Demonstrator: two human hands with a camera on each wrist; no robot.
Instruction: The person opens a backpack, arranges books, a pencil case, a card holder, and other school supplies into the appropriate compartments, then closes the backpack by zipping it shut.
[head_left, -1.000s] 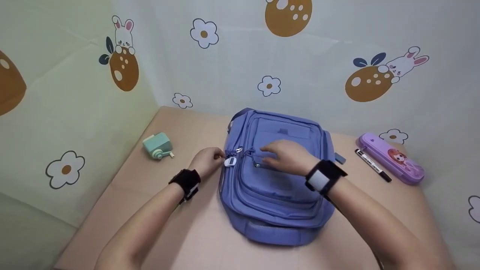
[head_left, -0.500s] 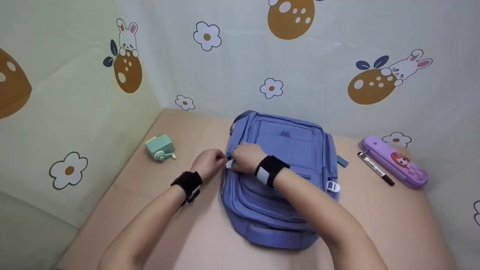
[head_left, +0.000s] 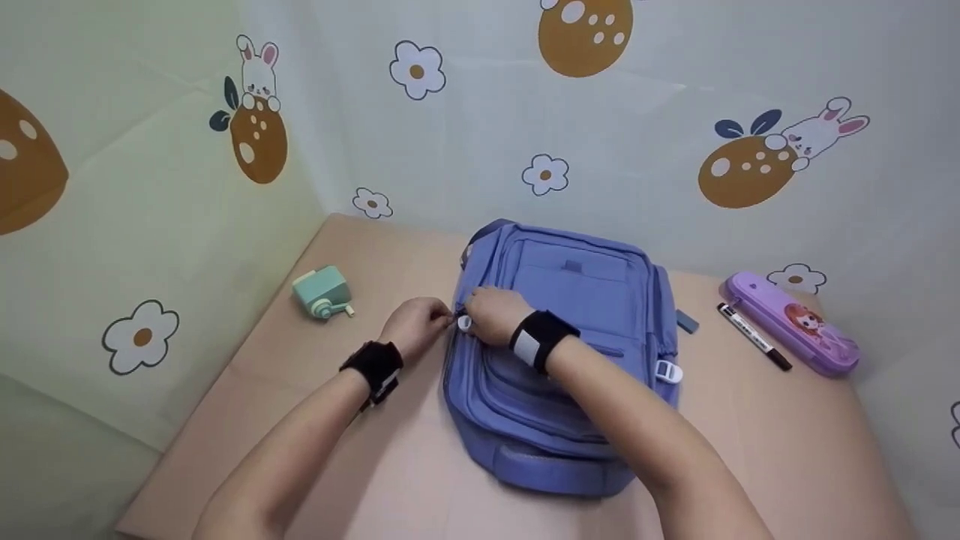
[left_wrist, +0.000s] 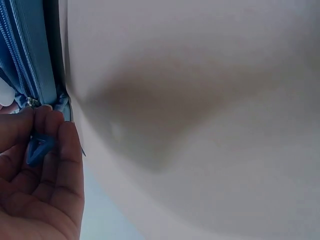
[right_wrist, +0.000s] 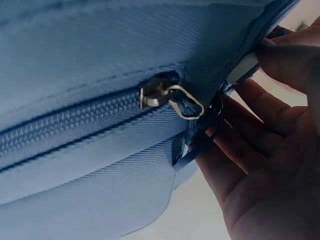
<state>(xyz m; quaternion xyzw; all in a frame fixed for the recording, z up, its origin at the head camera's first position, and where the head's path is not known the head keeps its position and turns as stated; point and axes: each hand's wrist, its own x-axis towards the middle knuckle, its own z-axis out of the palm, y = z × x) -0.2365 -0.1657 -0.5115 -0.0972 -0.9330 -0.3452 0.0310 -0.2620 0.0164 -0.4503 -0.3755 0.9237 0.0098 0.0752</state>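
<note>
A blue backpack (head_left: 577, 300) lies front side up on the table. At its left edge, my left hand (head_left: 415, 326) pinches a zipper pull (left_wrist: 40, 149); its blue tab shows between thumb and curled fingers in the left wrist view. My right hand (head_left: 495, 315) reaches across the front pocket and grips the bag's edge beside that zipper. A white buckle (head_left: 464, 324) sits between the two hands, partly covered by the right thumb in the right wrist view. A second, metal zipper pull (right_wrist: 182, 102) hangs at the end of a front zipper.
A green crank pencil sharpener (head_left: 321, 289) stands left of the bag. To the right lie a marker (head_left: 754, 336) and a purple pencil case (head_left: 795, 322). Another white buckle (head_left: 670, 372) and a grey-blue tab (head_left: 686, 322) stick out at the bag's right side.
My right hand has moved left from over the front pocket to the bag's left edge and now grips there. The left hand has stayed at the same edge.
</note>
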